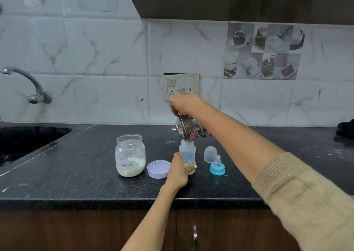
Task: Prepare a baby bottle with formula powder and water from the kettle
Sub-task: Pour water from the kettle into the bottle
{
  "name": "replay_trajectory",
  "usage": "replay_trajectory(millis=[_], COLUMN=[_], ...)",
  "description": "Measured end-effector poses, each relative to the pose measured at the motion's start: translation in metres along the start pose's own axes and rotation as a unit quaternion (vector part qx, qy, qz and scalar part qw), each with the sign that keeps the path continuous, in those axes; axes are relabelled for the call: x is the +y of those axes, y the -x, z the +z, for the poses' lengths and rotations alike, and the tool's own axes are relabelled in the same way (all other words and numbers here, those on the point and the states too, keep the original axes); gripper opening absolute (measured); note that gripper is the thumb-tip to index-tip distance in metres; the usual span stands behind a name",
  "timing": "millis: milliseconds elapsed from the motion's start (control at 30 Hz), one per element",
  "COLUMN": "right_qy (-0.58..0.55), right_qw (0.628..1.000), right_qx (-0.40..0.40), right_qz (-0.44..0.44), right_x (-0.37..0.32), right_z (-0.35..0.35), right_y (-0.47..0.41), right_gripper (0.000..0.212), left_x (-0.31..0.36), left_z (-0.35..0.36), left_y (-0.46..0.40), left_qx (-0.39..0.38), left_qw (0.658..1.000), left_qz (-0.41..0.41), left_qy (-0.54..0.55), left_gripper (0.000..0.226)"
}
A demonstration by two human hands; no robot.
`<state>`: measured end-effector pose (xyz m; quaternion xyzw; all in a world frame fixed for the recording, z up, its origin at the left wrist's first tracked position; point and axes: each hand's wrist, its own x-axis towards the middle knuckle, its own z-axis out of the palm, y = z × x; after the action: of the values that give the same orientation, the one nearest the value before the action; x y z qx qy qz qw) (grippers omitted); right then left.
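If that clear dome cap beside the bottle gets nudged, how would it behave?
The dome cap looks like thin clear plastic, so probably very light and easily knocked. Its rounded top suggests it would roll if tipped over. It stands close to the teat ring, so a push could bump that.

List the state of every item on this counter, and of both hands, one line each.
Baby bottle: upright, uncapped, held by left hand.
Steel kettle: tilted over the bottle's mouth, gripped by right hand.
Formula jar: open, powder partway up.
Jar lid: off, lying beside the jar.
Teat ring: off the bottle, standing on counter.
Clear cap: off, standing on counter.
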<state>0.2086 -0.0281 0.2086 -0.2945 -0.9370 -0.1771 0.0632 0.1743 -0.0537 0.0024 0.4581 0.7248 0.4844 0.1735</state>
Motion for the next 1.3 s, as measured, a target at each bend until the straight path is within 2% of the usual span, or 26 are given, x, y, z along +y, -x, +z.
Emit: replay_trajectory(millis=[633, 1033, 1300], right_qy=[-0.033, -0.139, -0.244], right_qw=[0.999, 0.99, 0.967], right_qx=[-0.003, 0.023, 0.035], right_qz=[0.003, 0.03, 0.063], right_x=[0.006, 0.036, 0.073], right_z=[-0.001, 0.014, 0.03], right_y=[0.008, 0.006, 0.011], right_gripper=[0.029, 0.03, 0.02], left_x=[0.0, -0.001, -0.001], left_z=[0.0, 0.0, -0.001], left_y=[0.0, -0.001, 0.001], left_qx=[0.005, 0.002, 0.006], left_qw=[1.0, 1.0, 1.0], left_qz=[0.012, 0.006, 0.019], left_qy=[0.001, -0.005, -0.013], left_gripper=[0.049, 0.048, 0.05])
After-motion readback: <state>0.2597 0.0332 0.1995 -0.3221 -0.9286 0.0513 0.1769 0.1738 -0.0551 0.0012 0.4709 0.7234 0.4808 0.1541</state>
